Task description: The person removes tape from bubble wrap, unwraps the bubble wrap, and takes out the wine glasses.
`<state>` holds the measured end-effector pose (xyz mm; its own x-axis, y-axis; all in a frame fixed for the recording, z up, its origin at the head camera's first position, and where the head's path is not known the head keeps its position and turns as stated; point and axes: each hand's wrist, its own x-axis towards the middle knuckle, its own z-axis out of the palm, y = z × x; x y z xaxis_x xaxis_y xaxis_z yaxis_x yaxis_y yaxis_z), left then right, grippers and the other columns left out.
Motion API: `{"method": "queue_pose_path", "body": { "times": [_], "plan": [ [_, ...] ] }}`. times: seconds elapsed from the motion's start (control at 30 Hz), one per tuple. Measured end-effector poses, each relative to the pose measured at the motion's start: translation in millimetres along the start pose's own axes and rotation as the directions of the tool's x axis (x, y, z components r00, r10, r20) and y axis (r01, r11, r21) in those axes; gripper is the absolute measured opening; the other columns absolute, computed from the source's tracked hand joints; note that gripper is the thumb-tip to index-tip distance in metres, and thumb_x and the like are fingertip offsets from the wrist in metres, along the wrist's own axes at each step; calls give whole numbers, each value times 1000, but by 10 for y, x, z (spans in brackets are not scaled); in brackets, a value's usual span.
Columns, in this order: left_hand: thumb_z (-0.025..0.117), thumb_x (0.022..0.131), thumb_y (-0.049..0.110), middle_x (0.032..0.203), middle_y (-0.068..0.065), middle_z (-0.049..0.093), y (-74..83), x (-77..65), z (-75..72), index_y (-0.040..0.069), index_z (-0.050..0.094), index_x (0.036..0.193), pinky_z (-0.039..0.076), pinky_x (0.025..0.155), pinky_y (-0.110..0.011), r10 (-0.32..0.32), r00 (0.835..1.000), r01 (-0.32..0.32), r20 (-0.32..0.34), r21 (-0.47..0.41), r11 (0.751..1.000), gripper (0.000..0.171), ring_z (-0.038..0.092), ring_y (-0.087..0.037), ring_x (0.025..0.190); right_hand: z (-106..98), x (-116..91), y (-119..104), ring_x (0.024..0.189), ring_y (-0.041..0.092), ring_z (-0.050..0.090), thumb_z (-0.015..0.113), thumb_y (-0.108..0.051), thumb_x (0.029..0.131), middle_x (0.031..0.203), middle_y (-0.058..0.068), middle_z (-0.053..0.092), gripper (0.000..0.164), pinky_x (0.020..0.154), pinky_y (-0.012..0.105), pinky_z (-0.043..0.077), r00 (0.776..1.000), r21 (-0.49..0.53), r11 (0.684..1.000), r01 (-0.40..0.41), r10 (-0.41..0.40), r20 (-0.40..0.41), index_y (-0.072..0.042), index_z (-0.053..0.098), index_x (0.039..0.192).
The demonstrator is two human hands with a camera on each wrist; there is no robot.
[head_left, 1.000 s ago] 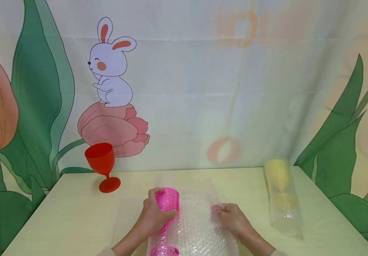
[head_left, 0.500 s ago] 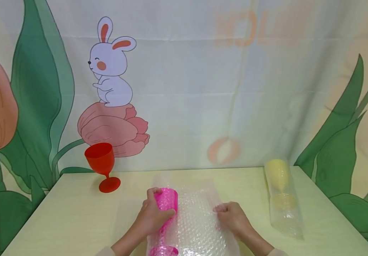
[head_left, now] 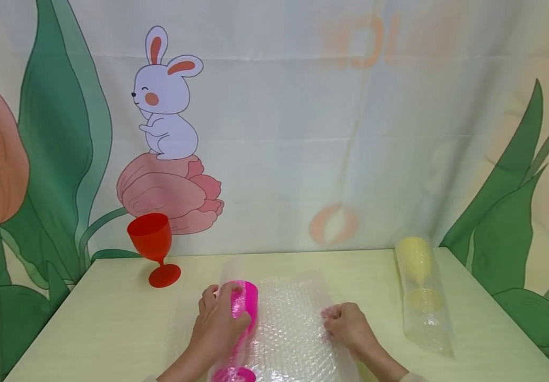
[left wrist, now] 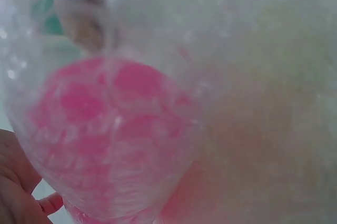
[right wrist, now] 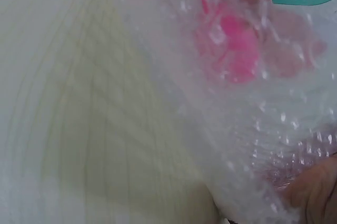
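Note:
A pink goblet point(head_left: 251, 305) lies on its side on a sheet of bubble wrap point(head_left: 289, 323), its bowl toward the back of the table. My left hand point(head_left: 217, 323) grips the bowl, with a layer of wrap partly over it. In the left wrist view the goblet point(left wrist: 116, 145) shows through the cloudy film. My right hand point(head_left: 348, 324) pinches the right edge of the sheet. Part of that hand point(right wrist: 316, 192) and the raised wrap point(right wrist: 179, 98) appear in the right wrist view. The goblet's stem is partly covered by film and my hand.
A red goblet point(head_left: 152, 239) stands at the back left of the table point(head_left: 102, 318). On the right lies a yellow goblet point(head_left: 418, 260) rolled in bubble wrap point(head_left: 427, 334). A printed curtain point(head_left: 274, 132) hangs behind the table.
My left hand has shifted left with the pink goblet, and more of the bowl's right side shows bare. My right hand has moved slightly right, still pinching the sheet's edge.

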<state>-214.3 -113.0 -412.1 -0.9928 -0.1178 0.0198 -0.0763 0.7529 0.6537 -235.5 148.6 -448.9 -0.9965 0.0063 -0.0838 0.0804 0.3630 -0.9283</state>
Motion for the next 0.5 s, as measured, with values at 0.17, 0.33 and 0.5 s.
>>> {"method": "queue_pose_path", "body": {
  "times": [0.17, 0.33, 0.5],
  "plan": [
    [74, 88, 19, 152, -27, 29, -27, -11, 15, 18, 54, 140, 53, 92, -65, -21, 999, 19, 33, 71, 997, 56, 37, -45, 133, 9, 13, 4, 70, 14, 60, 61, 13, 87, 96, 14, 69, 22, 61, 28, 58, 1000, -15, 1000, -5, 5, 5, 18, 67, 108],
    [75, 90, 23, 152, -25, 28, -63, -22, 61, 18, 51, 142, 54, 90, -64, -20, 1000, 17, 23, 105, 994, 58, 39, -43, 132, 5, 13, -4, 72, 15, 61, 61, 12, 89, 100, 15, 69, 24, 64, 30, 59, 1000, -24, 1000, -4, 4, 15, 19, 66, 111],
    [87, 82, 36, 145, -26, 34, -115, -43, 77, 15, 45, 143, 56, 82, -63, 29, 999, -24, -27, 162, 987, 77, 46, -44, 123, -3, 8, 0, 72, 16, 61, 60, 12, 89, 102, 16, 69, 25, 64, 30, 59, 1000, -23, 1000, 1, -1, 21, 20, 65, 112]
  ]
}}
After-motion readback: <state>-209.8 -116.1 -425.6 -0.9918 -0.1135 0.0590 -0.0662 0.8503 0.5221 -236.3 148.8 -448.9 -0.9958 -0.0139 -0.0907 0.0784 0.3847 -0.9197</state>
